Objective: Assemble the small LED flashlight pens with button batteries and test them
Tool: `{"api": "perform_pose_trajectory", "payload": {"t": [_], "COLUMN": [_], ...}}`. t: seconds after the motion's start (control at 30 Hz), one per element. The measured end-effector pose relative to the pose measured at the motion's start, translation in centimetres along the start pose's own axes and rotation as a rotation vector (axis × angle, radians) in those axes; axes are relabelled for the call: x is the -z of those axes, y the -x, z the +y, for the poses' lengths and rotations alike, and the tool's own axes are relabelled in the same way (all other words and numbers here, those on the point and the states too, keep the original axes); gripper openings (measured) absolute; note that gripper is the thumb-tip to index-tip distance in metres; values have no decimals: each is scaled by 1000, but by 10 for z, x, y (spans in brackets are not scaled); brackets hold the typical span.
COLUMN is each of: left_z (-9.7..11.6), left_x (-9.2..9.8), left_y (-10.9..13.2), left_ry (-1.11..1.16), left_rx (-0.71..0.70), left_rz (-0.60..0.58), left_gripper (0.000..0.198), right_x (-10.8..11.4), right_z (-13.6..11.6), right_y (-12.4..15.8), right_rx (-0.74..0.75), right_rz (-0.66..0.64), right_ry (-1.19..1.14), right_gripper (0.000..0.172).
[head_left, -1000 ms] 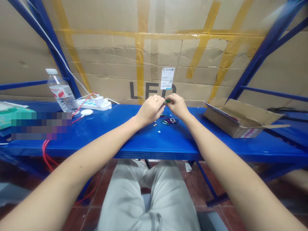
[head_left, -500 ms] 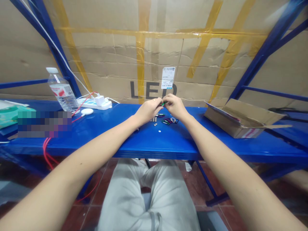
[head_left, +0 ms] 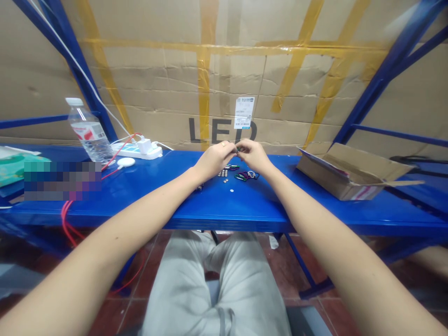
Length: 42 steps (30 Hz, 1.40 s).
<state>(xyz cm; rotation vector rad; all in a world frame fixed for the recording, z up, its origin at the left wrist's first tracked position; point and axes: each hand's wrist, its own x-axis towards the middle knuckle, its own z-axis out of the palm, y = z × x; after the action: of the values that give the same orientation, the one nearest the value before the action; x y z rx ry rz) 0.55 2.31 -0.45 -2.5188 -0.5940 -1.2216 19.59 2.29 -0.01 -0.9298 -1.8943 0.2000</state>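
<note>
My left hand (head_left: 216, 158) and my right hand (head_left: 254, 156) meet above the far half of the blue table, fingertips pinched together. Between them is a small green piece (head_left: 238, 150), mostly covered by the fingers, so its kind cannot be made out. Below the right hand lie several coloured carabiners (head_left: 247, 175), purple, green and silver. Small round silver pieces (head_left: 223, 173), like button cells, sit in rows beside the left hand. Nearer to me is a small white disc (head_left: 231, 190). A dark small item (head_left: 199, 187) is partly hidden by my left forearm.
An open cardboard box (head_left: 350, 179) stands on the right of the blue table (head_left: 224, 212). At the left are a water bottle (head_left: 89, 133), a white power strip (head_left: 131, 150), a round white charger (head_left: 126, 162) and red cables. A large taped carton (head_left: 157, 93) rises behind.
Both hands stay together at nearly the same spot. The fingers have shifted slightly, and less of the green piece shows now. The things on the table have not moved.
</note>
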Motion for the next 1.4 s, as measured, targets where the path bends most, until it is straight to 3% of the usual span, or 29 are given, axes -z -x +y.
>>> {"api": "perform_pose_trajectory", "payload": {"t": [0.37,0.57,0.77,0.93,1.17,1.3,1.4], "left_z": [3,6,19,26,22,16,7], "left_x": [3,1,-3,-5,-3,5,20], "left_y": [-1,0,-2,-6,-4,-6,-9], "left_ry": [28,-17,-17,73,200,92,103], "left_rx": [69,22,112,219,263,250,244], "left_rz": [12,22,68,58,101,54,-51], "left_gripper": [6,15,24,10,10,3,9], "right_x": [-2,-2,-4,-6,-7,-7,-5], "right_z": [-4,-8,-5,-3,-12,-11,-8], "right_y": [1,1,1,1,2,2,1], "right_rx": [-145,-150,-123,-86,-204,-212,-207], "right_rz": [-55,-53,62,109,76,66,68], "right_ry": [-203,-190,-107,-63,-215,-292,-313], "right_gripper": [26,21,8,4,17,28,30]}}
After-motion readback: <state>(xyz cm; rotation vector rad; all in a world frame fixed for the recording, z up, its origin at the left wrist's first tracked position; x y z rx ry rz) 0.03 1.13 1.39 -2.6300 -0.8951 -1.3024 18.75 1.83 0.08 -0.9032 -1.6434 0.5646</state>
